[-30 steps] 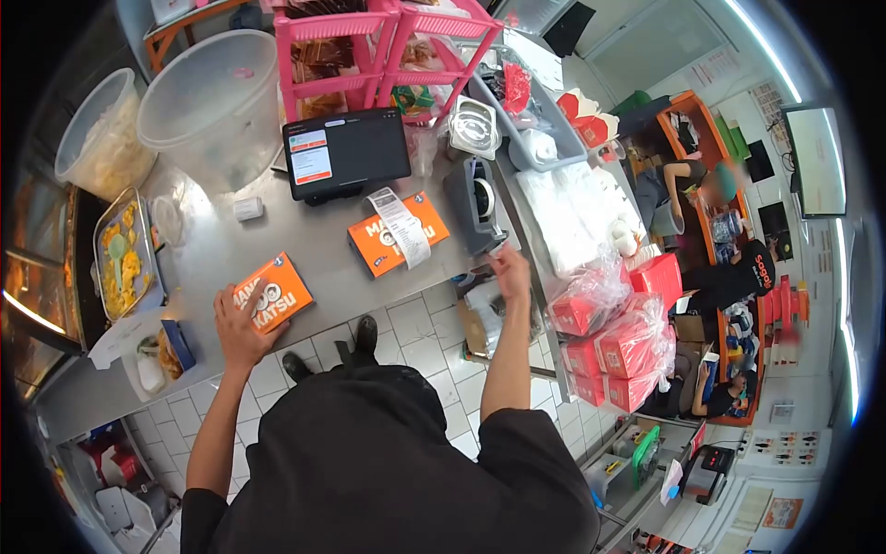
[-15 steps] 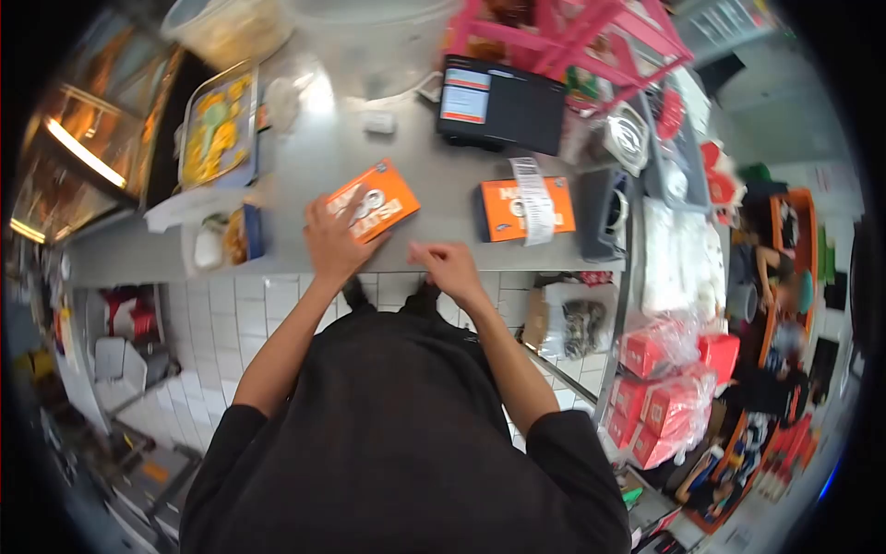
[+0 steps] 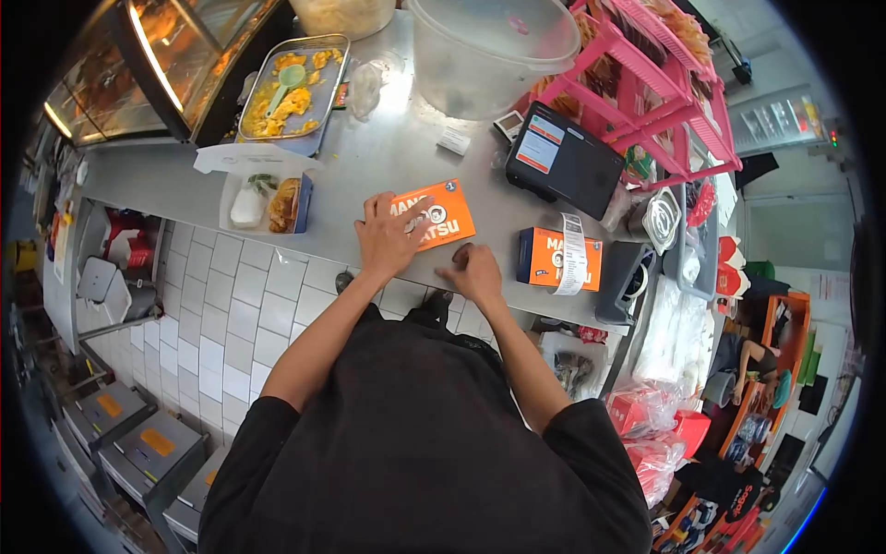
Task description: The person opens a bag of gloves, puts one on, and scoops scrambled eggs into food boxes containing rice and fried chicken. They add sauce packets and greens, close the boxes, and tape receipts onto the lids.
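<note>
An orange takeaway box (image 3: 449, 205) with white lettering lies closed on the steel counter, tilted slightly. My left hand (image 3: 388, 238) rests on its left side, fingers spread over the lid. Just off the box's near right corner is my right hand (image 3: 474, 275), fingers curled in; whether anything is inside them is hidden. To the right sits a second orange box (image 3: 539, 258), also closed, with a white printed receipt (image 3: 573, 251) across its top. At the left stands an open box (image 3: 302, 205) with white rice (image 3: 247, 209) and a browned, fried-looking piece (image 3: 282, 205) in it.
Behind are a tray (image 3: 343, 54) of yellow food with a green spoon (image 3: 285, 85), a clear tub (image 3: 489, 69), a black device (image 3: 565, 159) and a pink rack (image 3: 637, 90). A lit display case (image 3: 171, 69) stands at left. Another person (image 3: 743, 355) is far right.
My view has shifted, so the counter sits differently in frame. My left hand stays on the orange box. My right hand remains near its corner, with the fingers more curled.
</note>
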Demonstrator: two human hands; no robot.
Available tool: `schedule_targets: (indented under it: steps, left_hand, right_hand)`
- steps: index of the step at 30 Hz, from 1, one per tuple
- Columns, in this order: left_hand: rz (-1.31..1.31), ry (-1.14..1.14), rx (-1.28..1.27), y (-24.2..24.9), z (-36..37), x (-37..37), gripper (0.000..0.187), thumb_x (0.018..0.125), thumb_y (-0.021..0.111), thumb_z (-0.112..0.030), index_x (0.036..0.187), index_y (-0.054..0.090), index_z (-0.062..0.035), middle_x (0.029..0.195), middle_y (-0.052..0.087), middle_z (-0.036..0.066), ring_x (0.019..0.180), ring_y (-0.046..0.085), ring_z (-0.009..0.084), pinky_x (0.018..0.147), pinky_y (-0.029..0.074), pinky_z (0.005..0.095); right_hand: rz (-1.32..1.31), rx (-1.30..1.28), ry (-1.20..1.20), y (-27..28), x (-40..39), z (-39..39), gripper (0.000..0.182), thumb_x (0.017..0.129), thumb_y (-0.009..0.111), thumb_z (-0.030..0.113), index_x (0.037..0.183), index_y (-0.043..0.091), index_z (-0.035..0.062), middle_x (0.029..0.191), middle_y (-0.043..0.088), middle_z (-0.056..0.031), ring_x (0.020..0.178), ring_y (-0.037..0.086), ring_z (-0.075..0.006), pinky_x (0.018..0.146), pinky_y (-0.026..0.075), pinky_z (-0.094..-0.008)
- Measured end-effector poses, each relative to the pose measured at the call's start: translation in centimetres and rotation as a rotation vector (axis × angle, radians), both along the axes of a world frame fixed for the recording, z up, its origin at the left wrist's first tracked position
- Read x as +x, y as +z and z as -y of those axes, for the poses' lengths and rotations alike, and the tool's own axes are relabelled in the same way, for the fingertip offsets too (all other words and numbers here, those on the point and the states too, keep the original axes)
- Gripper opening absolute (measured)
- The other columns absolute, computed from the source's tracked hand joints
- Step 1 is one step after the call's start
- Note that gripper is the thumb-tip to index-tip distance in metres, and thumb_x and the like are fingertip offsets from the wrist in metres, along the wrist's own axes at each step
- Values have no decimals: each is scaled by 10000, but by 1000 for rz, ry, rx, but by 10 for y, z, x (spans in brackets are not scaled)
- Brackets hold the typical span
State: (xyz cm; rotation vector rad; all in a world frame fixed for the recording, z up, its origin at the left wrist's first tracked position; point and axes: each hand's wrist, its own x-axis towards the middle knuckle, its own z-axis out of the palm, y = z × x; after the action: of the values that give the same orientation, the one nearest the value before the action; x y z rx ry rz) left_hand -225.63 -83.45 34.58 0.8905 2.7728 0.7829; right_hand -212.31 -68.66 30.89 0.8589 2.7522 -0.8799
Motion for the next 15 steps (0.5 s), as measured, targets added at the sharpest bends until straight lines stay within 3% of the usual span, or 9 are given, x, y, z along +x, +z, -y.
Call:
schedule_targets:
  steps: [1, 3, 5, 7, 8, 10, 12, 13, 15]
  left_hand:
    - [1, 10, -2, -5, 3, -4, 491, 866, 658, -434, 1347, 582, -372, 1281, 464, 154, 1237, 379, 368, 881, 416, 538]
    - [-230, -28, 257, -20, 15, -16, 438, 907, 633, -315, 1342, 592, -350, 1337, 479, 160, 1265, 392, 381, 966, 398, 537]
    - [-376, 74, 257, 25, 62, -24, 459, 902, 644, -217, 1357, 590, -254, 1385, 470, 184, 1269, 409, 411, 1049, 358, 506]
    - [-222, 244, 551, 25, 134, -66, 464, 889, 653, -159, 1348, 587, -147, 1373, 496, 174, 1246, 446, 393, 1058, 346, 492]
    - [-333, 373, 434, 27, 170, -101, 447, 886, 662, -153, 1327, 594, -126, 1345, 524, 160, 1238, 462, 370, 1047, 357, 487]
    - [-454, 500, 304, 33, 216, -165, 431, 882, 671, -147, 1305, 600, -104, 1317, 553, 146, 1229, 478, 346, 1036, 369, 481]
    - [-701, 410, 71, 37, 239, -227, 398, 885, 678, -158, 1274, 604, -116, 1272, 592, 112, 1197, 513, 310, 1005, 397, 471]
    - [-590, 271, 40, 25, 257, -250, 401, 883, 696, -170, 1267, 590, -123, 1286, 575, 136, 1218, 503, 335, 1006, 403, 475]
    - [-377, 199, -40, -7, 283, -266, 415, 881, 707, -188, 1271, 583, -124, 1330, 541, 158, 1258, 478, 346, 1034, 388, 477]
  right_hand:
    - [1, -2, 10, 7, 11, 7, 531, 702, 848, 447, 992, 661, 44, 958, 670, -138, 859, 675, -289, 721, 518, -415]
    - [21, -82, 63, 26, 26, 20, 656, 765, 828, 386, 1216, 487, 54, 974, 603, -144, 807, 629, -261, 735, 507, -372]
    - [42, -274, 101, 58, 16, 29, 657, 797, 806, 353, 1252, 432, 62, 972, 594, -145, 796, 620, -256, 730, 507, -369]
    - [81, -569, 127, 104, -13, 54, 556, 874, 740, 244, 1276, 400, 65, 970, 574, -133, 805, 609, -238, 727, 505, -356]
    - [65, -583, 129, 102, -35, 68, 556, 874, 740, 244, 1276, 400, 65, 970, 574, -133, 805, 609, -238, 727, 505, -356]
    - [-382, -440, 122, 95, -90, 104, 508, 860, 715, 157, 1268, 440, 32, 1029, 613, -171, 955, 631, -336, 855, 500, -407]
    - [-832, -210, -28, 96, -165, 151, 509, 859, 695, 126, 1293, 461, -1, 1093, 631, -169, 1047, 623, -335, 897, 487, -409]
    - [-837, -198, -48, 89, -197, 161, 509, 859, 695, 126, 1293, 461, -1, 1093, 631, -169, 1047, 623, -335, 897, 487, -409]
    - [-738, 273, 95, 60, -233, 179, 457, 877, 676, 146, 1283, 491, 45, 1228, 618, -167, 1118, 609, -260, 856, 520, -390]
